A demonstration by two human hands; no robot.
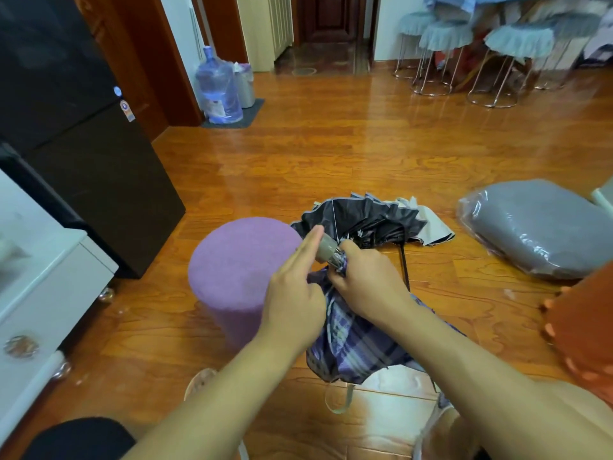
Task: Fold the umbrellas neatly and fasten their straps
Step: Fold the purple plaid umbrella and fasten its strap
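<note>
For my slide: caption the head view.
Both hands, left hand and right hand, gather a plaid umbrella beside a purple stool.
</note>
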